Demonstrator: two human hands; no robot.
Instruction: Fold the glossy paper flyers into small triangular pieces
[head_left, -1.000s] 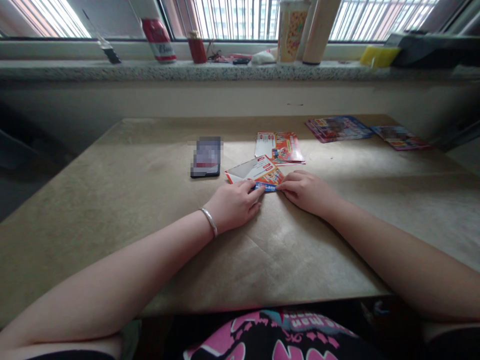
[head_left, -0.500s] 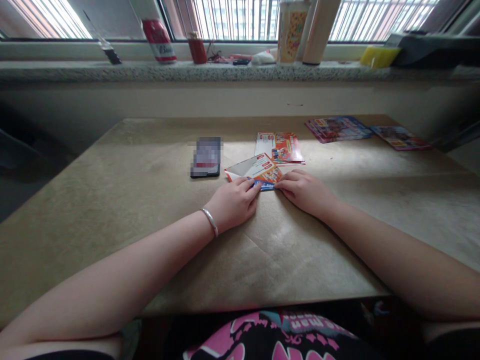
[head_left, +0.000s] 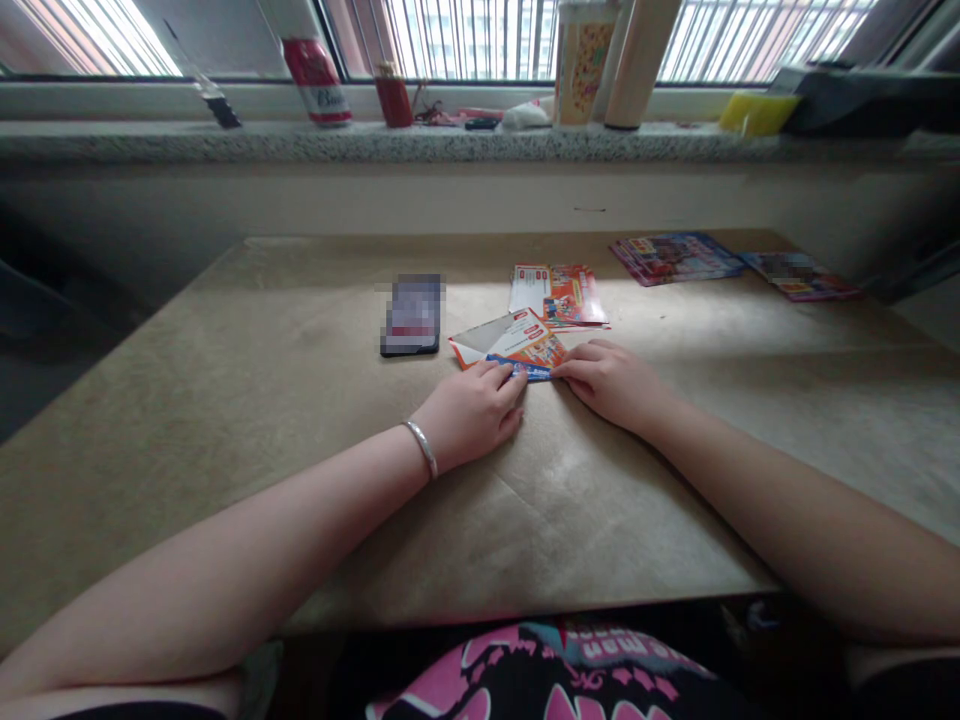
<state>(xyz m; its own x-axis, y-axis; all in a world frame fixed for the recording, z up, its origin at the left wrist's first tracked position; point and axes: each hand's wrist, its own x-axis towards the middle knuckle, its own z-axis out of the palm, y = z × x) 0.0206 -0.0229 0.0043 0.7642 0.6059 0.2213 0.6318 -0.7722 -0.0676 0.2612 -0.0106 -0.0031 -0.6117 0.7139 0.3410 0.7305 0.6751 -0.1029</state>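
A folded red, white and blue paper leaflet [head_left: 510, 345] lies on the brown table [head_left: 262, 360], partly lifted at its left. My left hand [head_left: 472, 412], with a silver bangle on its wrist, has its fingers curled and pinches the leaflet's near blue edge. My right hand [head_left: 611, 380] rests curled beside it and pinches the same edge from the right. A second, flat leaflet [head_left: 559, 292] lies just behind.
A dark phone [head_left: 412, 315] lies left of the leaflets. More printed leaflets [head_left: 675, 255] [head_left: 799, 275] sit at the far right. The windowsill holds a red can [head_left: 316, 75], a small red holder [head_left: 394, 98], a printed cup [head_left: 585, 55] and a yellow sponge [head_left: 754, 110].
Both hands have shifted slightly along the leaflet's near edge; the leaflet has flattened a little. Little else differs.
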